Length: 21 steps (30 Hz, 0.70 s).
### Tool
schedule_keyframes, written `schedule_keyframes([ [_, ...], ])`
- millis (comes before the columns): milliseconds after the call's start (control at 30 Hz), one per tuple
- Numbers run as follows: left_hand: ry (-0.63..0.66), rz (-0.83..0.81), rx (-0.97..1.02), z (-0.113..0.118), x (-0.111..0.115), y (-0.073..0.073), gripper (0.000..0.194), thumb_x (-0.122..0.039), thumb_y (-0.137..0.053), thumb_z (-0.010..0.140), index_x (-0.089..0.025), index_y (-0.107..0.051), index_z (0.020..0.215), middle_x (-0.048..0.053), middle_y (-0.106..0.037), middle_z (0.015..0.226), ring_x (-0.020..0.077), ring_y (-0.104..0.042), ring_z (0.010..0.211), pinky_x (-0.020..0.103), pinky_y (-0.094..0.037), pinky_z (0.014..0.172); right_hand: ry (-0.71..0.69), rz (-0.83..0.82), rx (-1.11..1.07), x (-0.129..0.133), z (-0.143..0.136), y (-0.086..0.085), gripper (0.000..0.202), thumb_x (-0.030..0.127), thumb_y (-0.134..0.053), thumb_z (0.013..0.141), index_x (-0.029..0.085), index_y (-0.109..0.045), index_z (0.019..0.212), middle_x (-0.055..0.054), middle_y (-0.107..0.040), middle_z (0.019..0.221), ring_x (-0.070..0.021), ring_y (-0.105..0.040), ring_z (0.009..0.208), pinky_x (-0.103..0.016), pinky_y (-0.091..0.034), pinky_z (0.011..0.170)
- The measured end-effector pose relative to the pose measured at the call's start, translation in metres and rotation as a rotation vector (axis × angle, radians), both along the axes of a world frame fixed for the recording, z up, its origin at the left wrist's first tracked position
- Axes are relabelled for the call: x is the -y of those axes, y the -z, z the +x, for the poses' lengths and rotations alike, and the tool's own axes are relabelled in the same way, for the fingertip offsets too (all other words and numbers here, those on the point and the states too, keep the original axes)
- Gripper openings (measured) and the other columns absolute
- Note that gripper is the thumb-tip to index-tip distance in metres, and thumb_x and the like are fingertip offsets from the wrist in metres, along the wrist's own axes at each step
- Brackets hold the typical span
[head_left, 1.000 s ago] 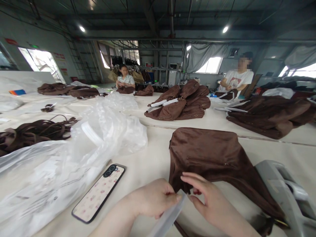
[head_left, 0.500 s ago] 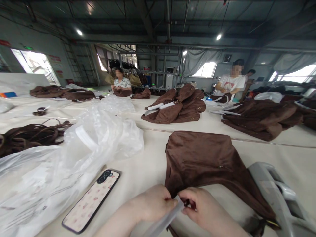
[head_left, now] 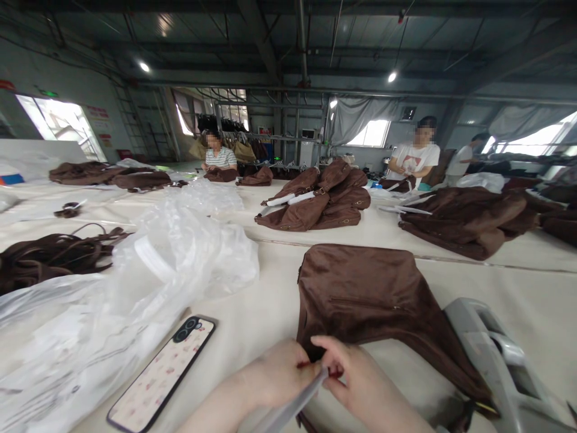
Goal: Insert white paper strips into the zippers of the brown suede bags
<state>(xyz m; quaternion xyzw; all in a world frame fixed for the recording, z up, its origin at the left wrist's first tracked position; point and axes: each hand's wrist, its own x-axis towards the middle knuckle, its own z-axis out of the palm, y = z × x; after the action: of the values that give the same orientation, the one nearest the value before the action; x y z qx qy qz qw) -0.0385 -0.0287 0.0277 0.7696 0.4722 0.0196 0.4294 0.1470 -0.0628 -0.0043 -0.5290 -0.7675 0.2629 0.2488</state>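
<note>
A brown bag (head_left: 356, 279) with a zip across its front lies flat before me, its strap (head_left: 455, 370) curving down on the right. At the bag's lower left edge, both hands meet around a translucent white strip (head_left: 295, 406). My left hand (head_left: 277, 370) is closed on the strip, its thumb pressed toward the other hand. The fingertips of my right hand (head_left: 358, 382) pinch the strip's upper end, with the index finger raised. Part of the strap runs beneath the hands, and how the strip lies against it is hidden.
A phone (head_left: 162, 373) lies left of my arms, beside crumpled clear plastic (head_left: 180, 246) and brown straps (head_left: 54, 258). To the right stands a grey tape dispenser (head_left: 473, 325). Brown bags (head_left: 315, 204) are piled farther back, with more (head_left: 469, 219) at right. Several people work beyond.
My right index finger has lifted away from the strip, and the right fingers have closed in nearer to the left thumb. The whole view has shifted slightly.
</note>
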Motion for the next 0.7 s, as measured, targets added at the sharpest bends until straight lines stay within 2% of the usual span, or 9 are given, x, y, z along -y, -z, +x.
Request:
schedule_keyframes([
  [67, -0.014, 0.013, -0.035, 0.002, 0.0, -0.002, 0.053, -0.053, -0.036, 0.083, -0.013, -0.067, 0.067, 0.0, -0.046, 0.053, 0.0098, -0.04, 0.048, 0.02, -0.025, 0.042, 0.07, 0.014, 0.051, -0.001, 0.006, 0.0, 0.056, 0.006, -0.057, 0.064, 0.024, -0.054, 0.117, -0.002, -0.062, 0.096, -0.0149, -0.056, 0.073, -0.026, -0.043, 0.072],
  [167, -0.006, 0.128, -0.083, 0.005, 0.003, -0.006, 0.052, -0.048, -0.035, 0.085, -0.013, -0.067, 0.064, -0.001, -0.043, 0.049, 0.009, -0.035, 0.045, 0.022, -0.022, 0.043, 0.15, 0.027, 0.152, -0.004, 0.012, -0.003, 0.036, 0.006, -0.057, 0.061, 0.022, -0.063, 0.093, -0.002, -0.062, 0.087, -0.0158, -0.056, 0.072, -0.026, -0.04, 0.066],
  [267, 0.018, 0.28, -0.127, 0.009, 0.008, -0.009, 0.051, -0.043, -0.034, 0.087, -0.014, -0.067, 0.062, 0.0, -0.046, 0.05, 0.0091, -0.031, 0.045, 0.024, -0.021, 0.045, 0.1, -0.032, 0.129, -0.008, 0.011, -0.002, 0.027, 0.008, -0.054, 0.067, 0.023, -0.067, 0.086, 0.0, -0.065, 0.077, -0.016, -0.059, 0.071, -0.025, -0.039, 0.064],
  [433, 0.106, 0.35, -0.226, 0.012, 0.014, -0.01, 0.048, -0.041, -0.034, 0.086, -0.016, -0.072, 0.069, 0.006, -0.061, 0.061, 0.0125, -0.043, 0.049, 0.026, -0.022, 0.048, 0.069, -0.041, 0.089, -0.011, 0.008, 0.0, 0.029, 0.007, -0.05, 0.07, 0.023, -0.07, 0.084, -0.001, -0.069, 0.081, -0.0154, -0.061, 0.075, -0.024, -0.04, 0.067],
  [567, 0.062, 0.332, -0.254, 0.014, 0.013, -0.004, 0.05, -0.042, -0.032, 0.087, -0.017, -0.072, 0.073, 0.008, -0.064, 0.065, 0.0154, -0.052, 0.055, 0.026, -0.024, 0.048, 0.043, 0.0, 0.092, -0.01, 0.007, 0.0, 0.028, 0.004, -0.049, 0.069, 0.022, -0.069, 0.078, 0.0, -0.065, 0.078, -0.0135, -0.059, 0.073, -0.022, -0.038, 0.064],
  [700, 0.024, 0.404, -0.255, 0.019, 0.013, 0.007, 0.051, -0.042, -0.03, 0.088, -0.017, -0.072, 0.078, 0.01, -0.067, 0.074, 0.0202, -0.06, 0.066, 0.027, -0.033, 0.054, 0.02, 0.007, 0.025, -0.011, 0.004, 0.0, 0.028, 0.003, -0.047, 0.067, 0.02, -0.068, 0.074, 0.0, -0.063, 0.077, -0.0124, -0.058, 0.072, -0.021, -0.038, 0.063],
])
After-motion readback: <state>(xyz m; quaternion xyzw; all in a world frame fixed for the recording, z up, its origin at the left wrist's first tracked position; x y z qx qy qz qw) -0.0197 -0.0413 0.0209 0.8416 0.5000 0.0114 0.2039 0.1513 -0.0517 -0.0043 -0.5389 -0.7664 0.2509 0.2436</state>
